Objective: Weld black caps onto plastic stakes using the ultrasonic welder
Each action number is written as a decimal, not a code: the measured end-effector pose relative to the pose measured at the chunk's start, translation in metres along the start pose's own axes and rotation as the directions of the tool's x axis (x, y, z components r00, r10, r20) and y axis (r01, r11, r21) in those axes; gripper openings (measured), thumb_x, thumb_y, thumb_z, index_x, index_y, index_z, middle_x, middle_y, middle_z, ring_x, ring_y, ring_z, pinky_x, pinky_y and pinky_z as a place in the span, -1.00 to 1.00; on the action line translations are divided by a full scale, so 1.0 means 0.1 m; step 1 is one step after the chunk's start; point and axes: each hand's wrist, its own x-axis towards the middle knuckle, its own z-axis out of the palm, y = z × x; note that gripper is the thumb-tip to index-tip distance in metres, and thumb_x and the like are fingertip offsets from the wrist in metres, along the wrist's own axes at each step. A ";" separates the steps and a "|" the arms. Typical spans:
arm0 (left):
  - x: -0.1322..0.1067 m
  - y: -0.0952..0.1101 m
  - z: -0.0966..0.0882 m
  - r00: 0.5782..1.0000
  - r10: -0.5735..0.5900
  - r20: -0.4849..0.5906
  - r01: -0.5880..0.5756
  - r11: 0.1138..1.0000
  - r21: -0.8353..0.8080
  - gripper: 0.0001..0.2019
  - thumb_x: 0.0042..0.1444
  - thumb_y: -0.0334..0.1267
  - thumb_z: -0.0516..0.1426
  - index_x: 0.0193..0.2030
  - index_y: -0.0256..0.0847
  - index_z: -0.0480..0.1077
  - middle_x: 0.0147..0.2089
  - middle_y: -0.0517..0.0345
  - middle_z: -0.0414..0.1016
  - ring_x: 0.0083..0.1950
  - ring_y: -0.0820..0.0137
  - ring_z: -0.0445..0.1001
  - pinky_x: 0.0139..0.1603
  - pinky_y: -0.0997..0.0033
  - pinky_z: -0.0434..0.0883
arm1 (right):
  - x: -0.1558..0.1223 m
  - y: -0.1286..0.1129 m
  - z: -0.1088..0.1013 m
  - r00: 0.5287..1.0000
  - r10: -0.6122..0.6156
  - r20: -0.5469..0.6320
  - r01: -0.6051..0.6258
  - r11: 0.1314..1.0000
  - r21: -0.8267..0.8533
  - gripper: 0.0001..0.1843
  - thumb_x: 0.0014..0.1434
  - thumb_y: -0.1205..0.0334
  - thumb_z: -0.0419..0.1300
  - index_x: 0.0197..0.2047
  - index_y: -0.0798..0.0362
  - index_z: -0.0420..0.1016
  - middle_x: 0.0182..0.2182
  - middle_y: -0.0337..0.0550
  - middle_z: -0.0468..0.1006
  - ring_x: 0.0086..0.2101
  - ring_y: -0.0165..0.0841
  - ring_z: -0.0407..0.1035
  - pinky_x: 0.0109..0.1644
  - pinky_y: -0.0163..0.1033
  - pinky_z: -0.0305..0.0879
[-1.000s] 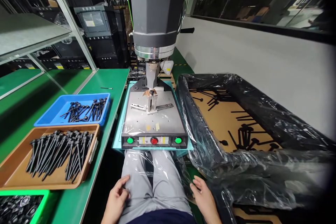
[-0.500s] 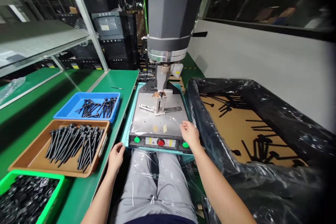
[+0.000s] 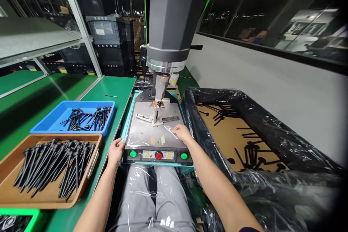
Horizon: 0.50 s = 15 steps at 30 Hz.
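My left hand is curled at the front left corner of the press's metal base plate, pinching the edge of a clear plastic sheet. My right hand rests on the right side of the plate with its fingers closed on the sheet's other edge. The sheet lies across the plate's front half, above the two green buttons and the red button. A small fixture holding a black part stands under the press horn.
On the green bench to the left are a blue tray and a brown tray, each holding several black spike parts, and a green bin at the bottom corner. A plastic-lined black box with finished parts stands to the right. A metal shelf is at the far left.
Both hands rose from my lap to the press base. The left went to its front left corner, the right onto the plate, and the clear sheet now lies over the plate.
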 end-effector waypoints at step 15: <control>0.07 0.09 0.02 0.995 0.101 0.018 -0.099 0.991 -0.087 -0.46 -0.24 -0.27 0.32 -0.04 -0.31 0.38 -0.17 -0.12 0.60 -0.32 0.35 0.52 -0.41 0.48 0.33 | -0.01 -0.03 0.07 0.995 -0.008 0.098 -0.021 0.957 0.289 -0.68 -0.04 0.25 0.36 -0.19 0.08 0.45 -0.46 -0.21 0.56 -0.54 -0.40 0.40 -0.43 -0.32 0.29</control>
